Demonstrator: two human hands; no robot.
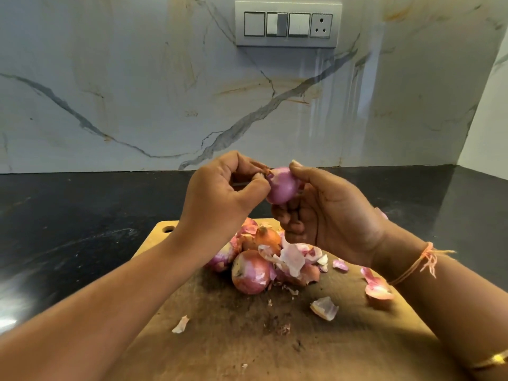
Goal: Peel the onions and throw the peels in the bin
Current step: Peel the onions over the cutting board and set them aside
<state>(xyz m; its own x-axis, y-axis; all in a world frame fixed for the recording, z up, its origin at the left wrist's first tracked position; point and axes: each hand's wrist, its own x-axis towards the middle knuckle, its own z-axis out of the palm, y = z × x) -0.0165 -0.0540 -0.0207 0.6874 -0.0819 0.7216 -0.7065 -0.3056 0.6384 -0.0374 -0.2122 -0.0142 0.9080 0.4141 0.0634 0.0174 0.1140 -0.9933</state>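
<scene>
Onion (283, 185), nearly bare, is clamped in the right grip (330, 215) and pinched at its tip by the left grip (220, 193) above the chopping board (220, 325) at twelve o'clock, while unpeeled onions (250, 270) remain piled and peels (324, 307), scattered at four o'clock, are not yet binned.

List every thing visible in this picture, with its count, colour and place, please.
held onion: one, pink-purple, mostly peeled, in the air between both hands
onions in a pile: several, count unclear, pink and orange-brown, far middle of the cutting board
onion peels: many, pale pink, around the pile and scattered on the board
cutting board: one, brown wood, on the countertop
countertop: one, black
wall: white marble with grey veins, behind the countertop
switch panel: one, grey-white, three switches and one socket, on the wall
thread: one, orange, around the right wrist
bangle: one, gold, right forearm, lower right corner
left hand: fingers pinch the onion's tip
right hand: fingers hold the onion from below
</scene>
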